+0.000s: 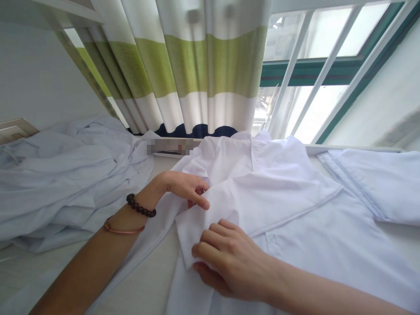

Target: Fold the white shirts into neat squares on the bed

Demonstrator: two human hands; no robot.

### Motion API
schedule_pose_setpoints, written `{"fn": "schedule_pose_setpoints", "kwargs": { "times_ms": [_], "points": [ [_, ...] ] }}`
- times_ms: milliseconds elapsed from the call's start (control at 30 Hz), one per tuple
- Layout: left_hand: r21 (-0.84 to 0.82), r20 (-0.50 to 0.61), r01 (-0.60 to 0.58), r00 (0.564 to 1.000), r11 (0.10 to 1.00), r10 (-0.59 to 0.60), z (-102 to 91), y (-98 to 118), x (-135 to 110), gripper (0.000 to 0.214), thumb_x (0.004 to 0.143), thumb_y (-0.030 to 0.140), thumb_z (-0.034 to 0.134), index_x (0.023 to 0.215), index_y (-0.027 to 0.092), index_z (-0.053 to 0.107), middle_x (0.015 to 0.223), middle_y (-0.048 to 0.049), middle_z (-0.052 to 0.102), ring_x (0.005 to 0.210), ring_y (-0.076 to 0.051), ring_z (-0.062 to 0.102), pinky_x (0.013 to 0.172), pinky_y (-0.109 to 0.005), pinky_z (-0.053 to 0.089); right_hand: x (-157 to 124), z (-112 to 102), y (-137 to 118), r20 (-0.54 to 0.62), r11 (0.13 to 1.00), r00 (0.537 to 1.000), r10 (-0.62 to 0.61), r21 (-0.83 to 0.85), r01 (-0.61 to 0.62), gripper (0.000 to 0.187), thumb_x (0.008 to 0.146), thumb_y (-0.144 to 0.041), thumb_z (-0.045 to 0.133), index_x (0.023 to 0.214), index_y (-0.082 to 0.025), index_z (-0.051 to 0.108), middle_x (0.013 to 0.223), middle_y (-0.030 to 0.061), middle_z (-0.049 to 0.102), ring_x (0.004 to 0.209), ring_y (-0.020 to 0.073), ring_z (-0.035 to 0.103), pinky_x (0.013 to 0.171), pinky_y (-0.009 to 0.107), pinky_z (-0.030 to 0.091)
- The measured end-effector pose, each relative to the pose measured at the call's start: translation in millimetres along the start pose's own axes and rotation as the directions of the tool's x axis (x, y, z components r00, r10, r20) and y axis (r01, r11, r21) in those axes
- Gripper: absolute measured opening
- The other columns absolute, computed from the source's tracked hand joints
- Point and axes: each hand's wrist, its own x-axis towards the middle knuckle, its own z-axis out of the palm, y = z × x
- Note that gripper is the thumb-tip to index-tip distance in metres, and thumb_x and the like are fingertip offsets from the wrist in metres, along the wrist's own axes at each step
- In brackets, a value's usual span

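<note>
A white collared shirt (pixel 278 157) lies spread out in front of me, its collar towards the window. One white sleeve (pixel 249 201) is laid slantwise across its body, with the cuff end at the left. My left hand (pixel 185 188) is at the sleeve's upper edge, thumb and fingers closed on the cloth. Below it, my right hand (pixel 229 256) has its fingers curled at the cuff end, thumb near the cuff's lower corner. The right palm and part of the cuff are hidden. The other sleeve is not clearly distinguishable.
A loose heap of white cloth (pixel 59 175) lies at the left. At the right is a flat folded white garment (pixel 380 183). Behind the pale table (pixel 144 271) hang a green and white curtain (pixel 187 65) and white bars (pixel 318 70) before a window.
</note>
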Motion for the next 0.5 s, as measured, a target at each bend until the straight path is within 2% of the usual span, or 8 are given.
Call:
{"fn": "schedule_pose_setpoints", "kwargs": {
  "times_ms": [67, 133, 233, 333, 400, 433, 500],
  "points": [
    [-0.021, 0.072, 0.006, 0.997, 1.0, -0.004, -0.4, 1, 0, 0.038, 0.071, 0.044, 0.074, 0.093, 0.013, 0.067, 0.084, -0.004, 0.07, 0.074, -0.019, 0.063, 0.064, -0.025, 0.05, -3, -17, 4, 0.01, 0.998, 0.999, 0.052, 0.027, -0.053, 0.01, 0.083, -0.02, 0.049, 0.091, -0.017, 0.055, 0.084, 0.0037, 0.057, 0.077, 0.0174, 0.048, 0.072, 0.031, 0.035],
    [-0.07, 0.129, -0.008, 0.992, 0.998, 0.017, -1.6, -1, -1, 0.04, 0.067, 0.038, 0.079, 0.096, 0.013, 0.067, 0.092, -0.0055, 0.072, 0.082, -0.022, 0.064, 0.069, -0.027, 0.052, -12, -33, 11, 0.051, 0.992, 0.992, 0.118, 0.039, -0.12, 0.022, 0.075, -0.015, 0.05, 0.097, -0.017, 0.054, 0.09, 0.0052, 0.057, 0.082, 0.0192, 0.048, 0.076, 0.032, 0.036],
    [-0.172, 0.224, 0.01, 0.974, 0.985, 0.029, -6.1, -9, -7, 0.049, 0.063, 0.033, 0.082, 0.106, 0.016, 0.065, 0.101, -0.0061, 0.072, 0.088, -0.024, 0.066, 0.068, -0.026, 0.053, -33, -50, 27, 0.132, 0.976, 0.968, 0.215, 0.014, -0.219, 0.039, 0.065, -0.008, 0.05, 0.103, -0.017, 0.052, 0.098, 0.007, 0.055, 0.088, 0.0213, 0.046, 0.081, 0.036, 0.036],
    [-0.228, 0.236, 0.033, 0.971, 0.973, 0.023, -11.9, -18, -14, 0.059, 0.067, 0.034, 0.08, 0.119, 0.018, 0.058, 0.101, -0.0064, 0.071, 0.083, -0.023, 0.068, 0.061, -0.023, 0.054, -56, -52, 42, 0.138, 0.954, 0.944, 0.3, -0.02, -0.3, 0.046, 0.061, -0.005, 0.049, 0.106, -0.016, 0.05, 0.103, 0.0088, 0.054, 0.092, 0.0228, 0.046, 0.085, 0.038, 0.036],
    [-0.243, 0.245, 0.048, 0.969, 0.969, 0.014, -13.4, -21, -13, 0.062, 0.073, 0.038, 0.075, 0.126, 0.017, 0.052, 0.097, -0.0069, 0.072, 0.077, -0.022, 0.069, 0.057, -0.022, 0.053, -65, -47, 51, 0.094, 0.939, 0.935, 0.343, -0.041, -0.34, 0.042, 0.065, -0.003, 0.048, 0.106, -0.015, 0.049, 0.102, 0.0089, 0.055, 0.091, 0.0223, 0.047, 0.083, 0.037, 0.037],
    [-0.256, 0.251, 0.041, 0.968, 0.966, 0.025, -12.9, -22, -11, 0.064, 0.074, 0.038, 0.075, 0.129, 0.017, 0.049, 0.098, -0.0072, 0.072, 0.079, -0.022, 0.069, 0.059, -0.023, 0.054, -68, -45, 54, 0.071, 0.936, 0.934, 0.351, -0.054, -0.348, 0.038, 0.068, -0.003, 0.048, 0.104, -0.016, 0.05, 0.1, 0.0085, 0.056, 0.089, 0.0218, 0.048, 0.081, 0.036, 0.038],
    [-0.293, 0.241, -0.007, 0.967, 0.956, 0.081, -10.2, -20, -6, 0.071, 0.07, 0.035, 0.078, 0.132, 0.019, 0.046, 0.11, -0.0076, 0.069, 0.095, -0.025, 0.067, 0.071, -0.026, 0.056, -70, -42, 59, 0.028, 0.94, 0.942, 0.334, -0.082, -0.331, 0.027, 0.074, -0.004, 0.047, 0.097, -0.017, 0.051, 0.095, 0.0073, 0.058, 0.084, 0.0208, 0.049, 0.076, 0.035, 0.038]
  ]
}}
